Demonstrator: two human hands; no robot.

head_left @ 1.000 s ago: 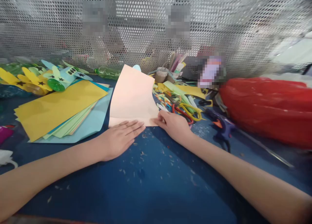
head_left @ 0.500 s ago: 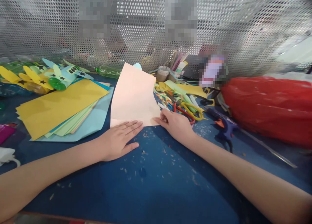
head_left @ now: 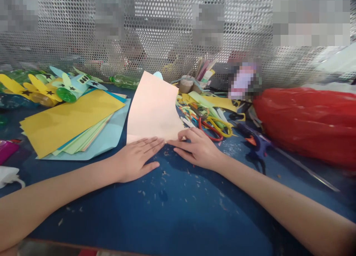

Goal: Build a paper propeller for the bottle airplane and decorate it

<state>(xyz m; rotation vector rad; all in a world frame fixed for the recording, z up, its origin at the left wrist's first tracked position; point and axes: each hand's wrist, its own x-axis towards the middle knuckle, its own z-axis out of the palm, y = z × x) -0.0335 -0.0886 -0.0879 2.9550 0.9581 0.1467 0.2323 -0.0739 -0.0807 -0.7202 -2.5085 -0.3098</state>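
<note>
A pale pink sheet of paper (head_left: 152,107) lies on the blue table (head_left: 178,211), its far part curling upward from a fold at the near edge. My left hand (head_left: 137,157) rests flat, fingers stretched out, pressing the near left part of the fold. My right hand (head_left: 198,148) lies beside it with fingers extended leftward along the near right edge of the sheet, fingertips almost meeting those of the left hand. Neither hand holds anything.
A stack of yellow, green and light blue paper (head_left: 72,124) lies to the left, with paper-decorated bottles (head_left: 55,89) behind. Scissors (head_left: 214,128), paper scraps and a blue glue gun (head_left: 254,141) sit right of the sheet. A red plastic bag (head_left: 306,122) fills the right. Perforated metal screen behind.
My right hand has let go of the sheet's near right corner and flattened, its fingers sliding left along the fold toward my left hand. The left hand has stayed put.
</note>
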